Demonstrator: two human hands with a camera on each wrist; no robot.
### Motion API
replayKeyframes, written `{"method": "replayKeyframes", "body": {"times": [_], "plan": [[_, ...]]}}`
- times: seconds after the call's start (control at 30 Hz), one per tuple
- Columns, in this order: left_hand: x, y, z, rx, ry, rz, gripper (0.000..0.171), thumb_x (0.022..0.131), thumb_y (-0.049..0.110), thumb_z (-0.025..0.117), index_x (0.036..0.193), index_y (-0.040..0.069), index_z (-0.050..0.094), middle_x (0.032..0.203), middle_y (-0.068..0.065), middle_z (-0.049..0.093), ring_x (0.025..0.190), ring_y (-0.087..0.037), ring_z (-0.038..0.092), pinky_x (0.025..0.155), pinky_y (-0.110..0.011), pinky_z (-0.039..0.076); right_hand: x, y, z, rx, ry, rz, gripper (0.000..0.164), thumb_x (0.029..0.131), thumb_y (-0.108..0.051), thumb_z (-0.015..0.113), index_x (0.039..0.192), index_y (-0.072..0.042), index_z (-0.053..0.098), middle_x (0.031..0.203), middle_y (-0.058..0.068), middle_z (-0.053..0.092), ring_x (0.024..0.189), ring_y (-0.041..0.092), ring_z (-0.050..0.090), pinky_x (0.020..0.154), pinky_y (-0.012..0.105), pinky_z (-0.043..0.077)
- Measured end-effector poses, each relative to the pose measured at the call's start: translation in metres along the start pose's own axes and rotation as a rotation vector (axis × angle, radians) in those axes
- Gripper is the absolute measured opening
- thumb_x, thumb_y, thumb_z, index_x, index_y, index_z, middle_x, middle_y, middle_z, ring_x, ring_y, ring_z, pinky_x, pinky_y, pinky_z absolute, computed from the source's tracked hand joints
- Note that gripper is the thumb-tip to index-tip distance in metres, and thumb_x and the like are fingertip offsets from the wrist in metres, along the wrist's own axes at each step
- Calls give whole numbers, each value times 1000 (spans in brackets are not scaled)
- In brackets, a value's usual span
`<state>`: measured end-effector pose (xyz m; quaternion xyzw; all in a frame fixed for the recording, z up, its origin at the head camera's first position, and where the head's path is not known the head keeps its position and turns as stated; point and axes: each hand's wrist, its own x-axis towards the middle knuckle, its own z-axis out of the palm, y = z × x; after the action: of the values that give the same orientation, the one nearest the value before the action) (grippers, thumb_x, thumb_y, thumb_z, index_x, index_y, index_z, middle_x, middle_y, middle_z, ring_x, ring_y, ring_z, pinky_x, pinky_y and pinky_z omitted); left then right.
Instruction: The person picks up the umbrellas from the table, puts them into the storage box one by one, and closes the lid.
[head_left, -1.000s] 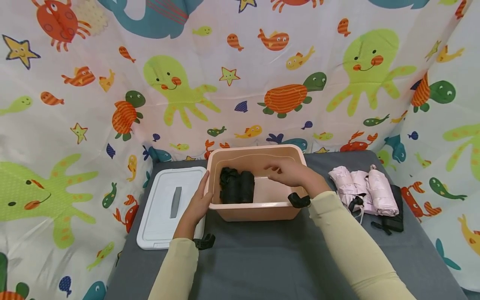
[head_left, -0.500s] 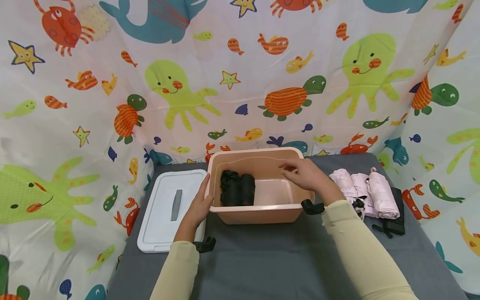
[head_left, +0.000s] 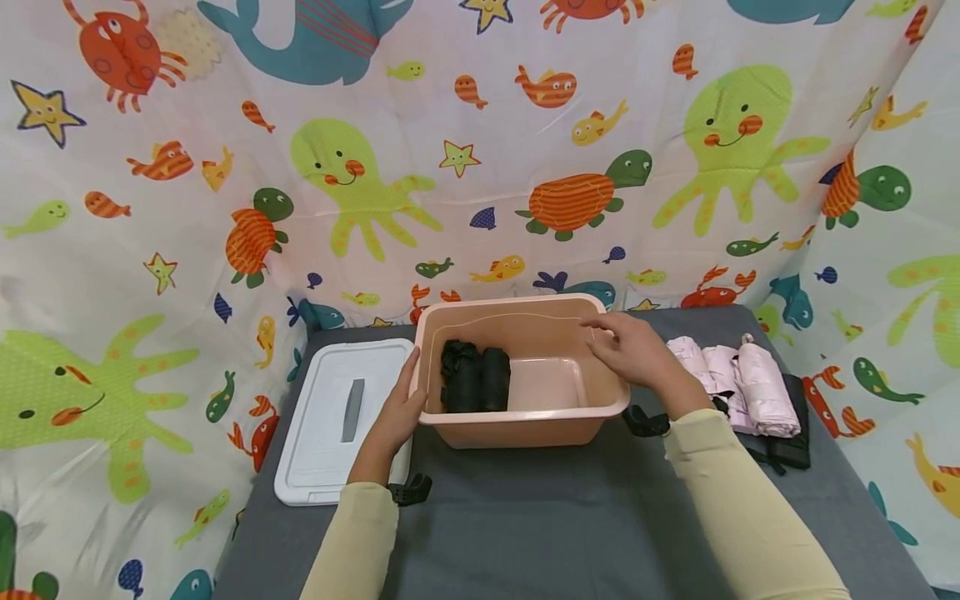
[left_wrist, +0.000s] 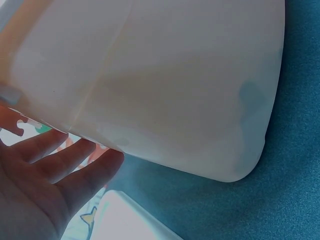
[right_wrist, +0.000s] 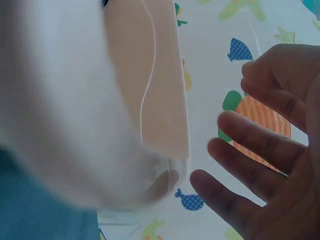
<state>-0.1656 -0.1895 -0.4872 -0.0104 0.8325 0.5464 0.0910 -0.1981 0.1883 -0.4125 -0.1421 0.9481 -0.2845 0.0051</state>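
Observation:
A peach plastic storage bin [head_left: 525, 429] stands on the grey table, two black rolled-up bundles [head_left: 476, 379] side by side in its left part. My left hand [head_left: 397, 417] rests against the bin's left side; in the left wrist view its straight fingers [left_wrist: 95, 175] touch the bin's edge. Over the bin's right rim hovers my right hand [head_left: 637, 354], holding nothing. The right wrist view shows its relaxed, spread fingers [right_wrist: 250, 165] beside the bin's corner.
A white lid [head_left: 322, 442] with a grey handle lies left of the bin. To the right lie several pink rolled bundles [head_left: 765, 392] with a black flat piece [head_left: 791, 450] beneath. A sea-animal curtain [head_left: 480, 125] hangs behind the table [head_left: 525, 533].
My right hand has moved right, from above the bin's inside to its right rim. The left hand stays at the bin's left side, and the black bundles lie as before.

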Motion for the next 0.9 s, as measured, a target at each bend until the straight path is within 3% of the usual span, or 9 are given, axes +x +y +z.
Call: {"method": "replayKeyframes", "body": {"times": [0.13,0.4,0.57,0.7,0.9], "plan": [[8,-14,2,9,20,7,69,96,21,40,150,52,10,163,-1,17,145,-36,28,108,-66,28,-2,5,-3,-28,13,26,44,95,-32,57,136,-17,55,144,18,48,130,42,46,101,65,39],[9,-16,4,13,37,33,68,95,23,40,150,52,11,162,0,18,144,-35,29,108,-66,28,-3,21,-5,-76,58,21,51,92,-30,61,138,-12,48,146,21,40,135,44,36,107,66,30],[10,-15,3,10,33,30,69,95,22,40,150,51,11,163,-1,16,144,-35,29,109,-65,28,-6,31,-5,-83,83,26,52,92,-27,62,138,-11,47,144,22,40,133,44,36,104,68,31],[9,-8,1,-5,16,6,69,97,18,40,152,47,11,163,-1,15,145,-34,27,110,-64,26,-8,39,-6,-76,93,36,49,93,-23,60,138,-9,47,144,24,39,132,46,36,104,69,31],[-6,17,0,-5,-5,7,69,98,13,39,157,31,10,163,-8,14,146,-37,24,110,-65,25,-10,51,-3,-100,103,89,47,93,-21,57,138,-11,46,146,26,35,133,48,34,103,70,31]]}}
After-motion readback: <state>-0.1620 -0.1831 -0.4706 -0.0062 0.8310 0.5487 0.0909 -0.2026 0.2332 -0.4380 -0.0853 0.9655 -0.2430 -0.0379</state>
